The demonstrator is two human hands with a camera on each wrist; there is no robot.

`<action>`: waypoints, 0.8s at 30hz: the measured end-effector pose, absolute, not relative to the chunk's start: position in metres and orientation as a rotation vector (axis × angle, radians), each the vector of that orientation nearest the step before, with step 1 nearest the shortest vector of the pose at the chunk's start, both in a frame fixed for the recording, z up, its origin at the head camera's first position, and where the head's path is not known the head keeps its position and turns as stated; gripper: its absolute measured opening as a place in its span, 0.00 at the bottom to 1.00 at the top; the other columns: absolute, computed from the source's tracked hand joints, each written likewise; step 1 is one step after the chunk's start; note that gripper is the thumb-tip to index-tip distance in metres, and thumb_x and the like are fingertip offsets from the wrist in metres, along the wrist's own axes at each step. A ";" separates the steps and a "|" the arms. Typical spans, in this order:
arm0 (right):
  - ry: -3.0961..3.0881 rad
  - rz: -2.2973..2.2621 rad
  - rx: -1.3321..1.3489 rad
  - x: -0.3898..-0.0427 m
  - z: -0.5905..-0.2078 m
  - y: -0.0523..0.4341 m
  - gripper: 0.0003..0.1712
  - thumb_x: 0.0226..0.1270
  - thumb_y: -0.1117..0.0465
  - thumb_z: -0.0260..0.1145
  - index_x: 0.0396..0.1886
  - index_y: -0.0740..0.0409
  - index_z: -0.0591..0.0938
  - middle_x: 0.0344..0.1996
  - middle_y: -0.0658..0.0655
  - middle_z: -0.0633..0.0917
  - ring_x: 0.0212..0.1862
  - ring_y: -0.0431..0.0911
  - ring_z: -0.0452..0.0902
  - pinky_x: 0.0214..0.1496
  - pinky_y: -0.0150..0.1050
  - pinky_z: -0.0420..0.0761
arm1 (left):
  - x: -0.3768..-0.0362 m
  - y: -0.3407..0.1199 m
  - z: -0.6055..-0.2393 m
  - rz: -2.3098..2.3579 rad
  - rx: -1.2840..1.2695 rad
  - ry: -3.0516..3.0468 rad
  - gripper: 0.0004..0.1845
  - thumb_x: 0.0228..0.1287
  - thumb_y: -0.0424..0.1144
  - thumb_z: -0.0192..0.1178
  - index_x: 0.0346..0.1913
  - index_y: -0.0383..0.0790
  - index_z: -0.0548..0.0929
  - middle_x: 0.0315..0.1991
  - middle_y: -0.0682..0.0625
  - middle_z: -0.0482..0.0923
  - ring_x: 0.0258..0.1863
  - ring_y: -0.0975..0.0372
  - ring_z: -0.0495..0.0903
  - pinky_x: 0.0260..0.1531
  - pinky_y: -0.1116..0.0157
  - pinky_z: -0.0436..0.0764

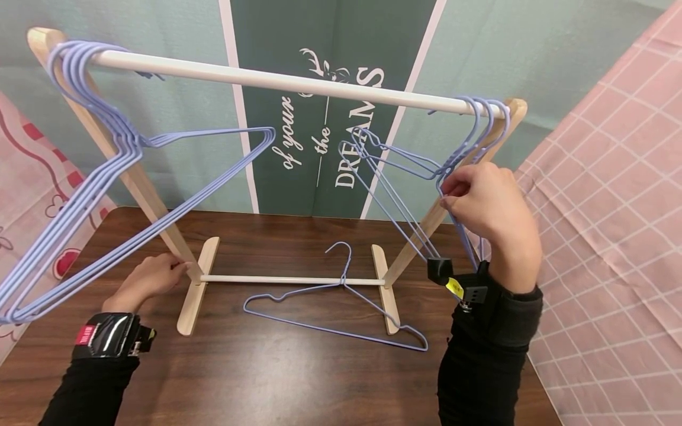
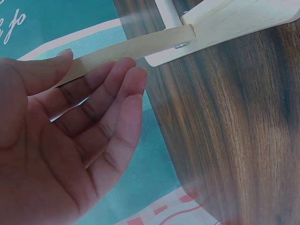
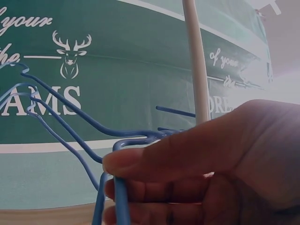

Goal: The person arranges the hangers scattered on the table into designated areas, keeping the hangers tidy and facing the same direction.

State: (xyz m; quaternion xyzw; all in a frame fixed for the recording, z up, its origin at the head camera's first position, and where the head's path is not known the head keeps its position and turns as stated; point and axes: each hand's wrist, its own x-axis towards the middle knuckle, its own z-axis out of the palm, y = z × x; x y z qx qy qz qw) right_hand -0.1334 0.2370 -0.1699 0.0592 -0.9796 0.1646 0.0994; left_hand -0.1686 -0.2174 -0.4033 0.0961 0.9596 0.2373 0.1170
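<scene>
My right hand (image 1: 492, 198) pinches a blue clothes hanger (image 3: 122, 201) just below its hook, thumb over the wire and fingers curled beneath. That hanger hangs among others at the right end of the white rail (image 1: 266, 79) of a clothes rack. Low on the left, my left hand (image 1: 151, 278) holds the rack's wooden leg (image 2: 126, 49) between thumb and fingertips. A bunch of several blue hangers (image 1: 125, 139) hangs at the rail's left end. One more blue hanger (image 1: 343, 281) lies on the table, its neck by the rack's lower bar (image 1: 288, 280).
The rack's wooden feet (image 1: 198, 287) stand on a dark brown table (image 1: 240, 378). Behind it hangs a green cloth (image 1: 314, 177) with white lettering. Pink patterned cloth (image 1: 602, 195) borders the right side, and another pink cloth (image 1: 32, 195) the left.
</scene>
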 end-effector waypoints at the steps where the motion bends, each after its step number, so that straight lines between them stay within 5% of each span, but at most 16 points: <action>1: -2.896 0.490 0.174 -0.133 -0.170 0.237 0.07 0.53 0.67 0.63 0.32 0.67 0.82 0.25 0.61 0.81 0.30 0.53 0.74 0.32 0.43 0.67 | -0.168 -0.217 -0.403 0.694 0.281 2.810 0.16 0.69 0.41 0.44 0.38 0.31 0.77 0.15 0.53 0.67 0.15 0.62 0.65 0.18 0.64 0.62; 24: -2.808 0.483 0.211 -0.129 -0.176 0.236 0.06 0.51 0.68 0.60 0.29 0.62 0.83 0.19 0.55 0.80 0.25 0.49 0.71 0.28 0.41 0.65 | -0.168 -0.217 -0.405 0.695 0.266 2.811 0.18 0.70 0.42 0.43 0.43 0.29 0.77 0.17 0.52 0.67 0.15 0.61 0.64 0.18 0.64 0.60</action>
